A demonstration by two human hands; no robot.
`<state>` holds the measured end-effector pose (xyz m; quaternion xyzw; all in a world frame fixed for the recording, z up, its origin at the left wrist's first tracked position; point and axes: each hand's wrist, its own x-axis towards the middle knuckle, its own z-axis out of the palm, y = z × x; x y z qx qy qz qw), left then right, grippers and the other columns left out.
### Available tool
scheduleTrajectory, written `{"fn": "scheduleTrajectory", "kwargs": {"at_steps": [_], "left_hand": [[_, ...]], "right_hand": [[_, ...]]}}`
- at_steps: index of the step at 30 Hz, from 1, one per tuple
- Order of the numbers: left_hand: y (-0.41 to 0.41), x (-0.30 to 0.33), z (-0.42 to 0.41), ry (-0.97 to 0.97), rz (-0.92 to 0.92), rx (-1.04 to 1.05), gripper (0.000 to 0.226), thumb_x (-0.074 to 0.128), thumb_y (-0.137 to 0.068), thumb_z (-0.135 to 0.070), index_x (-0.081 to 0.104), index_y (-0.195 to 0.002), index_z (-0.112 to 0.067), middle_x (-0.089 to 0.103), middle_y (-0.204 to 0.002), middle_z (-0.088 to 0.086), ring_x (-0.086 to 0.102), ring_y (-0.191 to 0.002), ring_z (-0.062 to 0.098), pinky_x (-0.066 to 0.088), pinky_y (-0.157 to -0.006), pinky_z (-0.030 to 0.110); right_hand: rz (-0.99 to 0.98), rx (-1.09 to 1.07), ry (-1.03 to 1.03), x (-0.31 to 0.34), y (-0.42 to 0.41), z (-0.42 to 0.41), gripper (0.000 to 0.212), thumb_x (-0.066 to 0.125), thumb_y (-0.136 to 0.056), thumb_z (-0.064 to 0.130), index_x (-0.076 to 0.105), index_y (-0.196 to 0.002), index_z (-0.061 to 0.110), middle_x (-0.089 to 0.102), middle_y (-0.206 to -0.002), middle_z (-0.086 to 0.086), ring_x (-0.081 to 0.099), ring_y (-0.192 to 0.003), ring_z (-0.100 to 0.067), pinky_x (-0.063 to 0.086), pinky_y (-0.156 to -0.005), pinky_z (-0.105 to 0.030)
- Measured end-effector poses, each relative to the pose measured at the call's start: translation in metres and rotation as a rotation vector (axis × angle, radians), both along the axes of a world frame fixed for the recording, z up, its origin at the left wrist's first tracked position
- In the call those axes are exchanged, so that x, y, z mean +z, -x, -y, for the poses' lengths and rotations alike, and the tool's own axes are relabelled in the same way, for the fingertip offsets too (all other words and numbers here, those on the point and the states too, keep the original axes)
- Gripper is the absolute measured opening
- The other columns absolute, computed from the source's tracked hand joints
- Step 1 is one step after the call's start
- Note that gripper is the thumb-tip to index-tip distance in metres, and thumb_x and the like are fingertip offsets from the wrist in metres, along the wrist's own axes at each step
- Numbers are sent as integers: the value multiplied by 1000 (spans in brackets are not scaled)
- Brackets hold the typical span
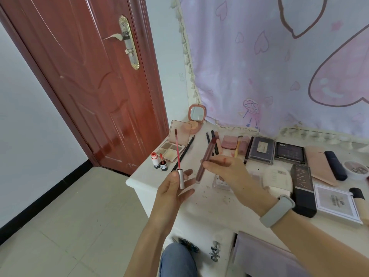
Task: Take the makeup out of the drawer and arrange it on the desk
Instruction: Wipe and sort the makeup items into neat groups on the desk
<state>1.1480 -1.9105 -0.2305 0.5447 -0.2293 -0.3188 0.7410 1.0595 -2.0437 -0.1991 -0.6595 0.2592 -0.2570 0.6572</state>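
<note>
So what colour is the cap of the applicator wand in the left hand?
Silver-grey metallic cap, with a red wand stem; the head view, the only one, shows it clearly.

This is a room in a home, most likely a bedroom. A red-brown wooden door (87,80) with a metal handle (117,37) stands by a white wall, and a soft purple cloth with hearts (279,62) hangs behind a white surface (201,208). Makeup and a little pink mirror (196,113) lie on it, above a tiled floor (69,226).
</note>
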Motion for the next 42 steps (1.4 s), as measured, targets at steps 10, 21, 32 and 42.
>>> {"fn": "scheduleTrajectory", "kwargs": {"at_steps": [10,21,32,42], "left_hand": [[6,-2,5,56,-11,20,34,48,-82,-39,67,-83,-11,69,-93,6,58,-72,11,48,-62,22],[14,1,14,68,-60,159,38,51,-79,-46,72,-93,-18,70,-100,-3,63,-98,11,44,-88,29],[18,8,14,13,-121,203,40,54,-76,-46,73,-95,-16,69,-94,6,63,-99,24,40,-95,36],[-5,-3,16,-362,534,456,18,59,-87,-6,71,-86,-19,66,-74,-9,59,-69,1,39,-63,0]], "right_hand": [[-78,3,49,-1,-3,-17,18,61,-87,21,63,-105,23,58,-69,16,52,-61,4,39,-56,-8],[-84,-66,628,-16,-8,-43,10,64,-81,33,55,-82,29,47,-79,16,44,-76,5,33,-67,-5],[-117,-14,487,-14,-12,-44,2,62,-84,29,63,-83,27,55,-74,16,48,-68,0,34,-62,-10],[-38,-138,92,-8,8,-8,5,66,-82,17,62,-80,18,66,-77,-2,56,-63,-6,47,-59,-16]]}}
